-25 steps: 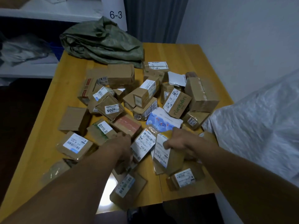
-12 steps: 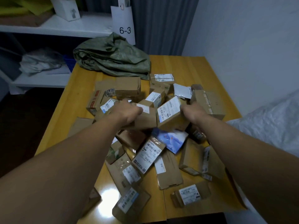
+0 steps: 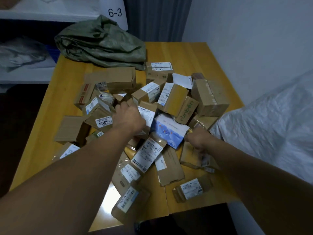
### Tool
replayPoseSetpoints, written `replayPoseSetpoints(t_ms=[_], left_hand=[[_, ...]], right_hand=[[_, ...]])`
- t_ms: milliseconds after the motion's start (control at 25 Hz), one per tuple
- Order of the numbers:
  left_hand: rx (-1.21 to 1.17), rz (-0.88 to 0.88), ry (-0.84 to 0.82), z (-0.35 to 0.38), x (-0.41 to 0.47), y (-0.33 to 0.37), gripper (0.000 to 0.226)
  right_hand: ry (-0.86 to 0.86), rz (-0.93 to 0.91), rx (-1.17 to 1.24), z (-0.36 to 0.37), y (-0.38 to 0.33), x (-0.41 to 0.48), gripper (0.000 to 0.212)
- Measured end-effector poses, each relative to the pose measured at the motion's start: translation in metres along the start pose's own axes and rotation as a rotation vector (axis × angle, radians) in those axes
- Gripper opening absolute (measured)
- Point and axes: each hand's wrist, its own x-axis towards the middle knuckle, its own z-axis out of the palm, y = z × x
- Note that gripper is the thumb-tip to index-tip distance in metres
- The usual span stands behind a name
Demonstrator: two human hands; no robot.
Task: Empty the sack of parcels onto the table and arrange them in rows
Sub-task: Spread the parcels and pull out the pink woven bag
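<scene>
Layout on table (image 3: pixel 186 53). At 11 o'clock, by far edge: sack (image 3: pixel 101 43). From centre toward 6 o'clock: heap of parcels (image 3: pixel 171 99), overlapping and partly stacked. At 6 o'clock, near front edge: outlying parcel (image 3: pixel 130 202). Beside table at 3 o'clock: wrapped bundle (image 3: pixel 271 124). Beyond 10 o'clock: shelving (image 3: pixel 33 14).

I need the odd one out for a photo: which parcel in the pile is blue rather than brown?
The blue-and-white printed parcel mid-pile, just beside the right hand; the boxes around it are brown cardboard.
</scene>
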Motion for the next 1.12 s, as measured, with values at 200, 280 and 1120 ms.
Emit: replayPoseSetpoints(t_ms=[200,280,1120], left_hand=[[-0.022,-0.025,-0.111,0.03,-0.021,-0.002,0.059],[0.0,-0.015,-0.084,0.042,-0.032,-0.001,0.053],[0.224,-0.263,-0.451,0.187,-0.117,-0.055,0.102]], right_hand=[[-0.229,0.197,0.001,0.02,0.022,-0.019,0.022],[-0.279,0.187,-0.037,0.028,0.025,-0.021,0.023],[-0.291,0.186,0.204,0.112,0.082,-0.006,0.059]])
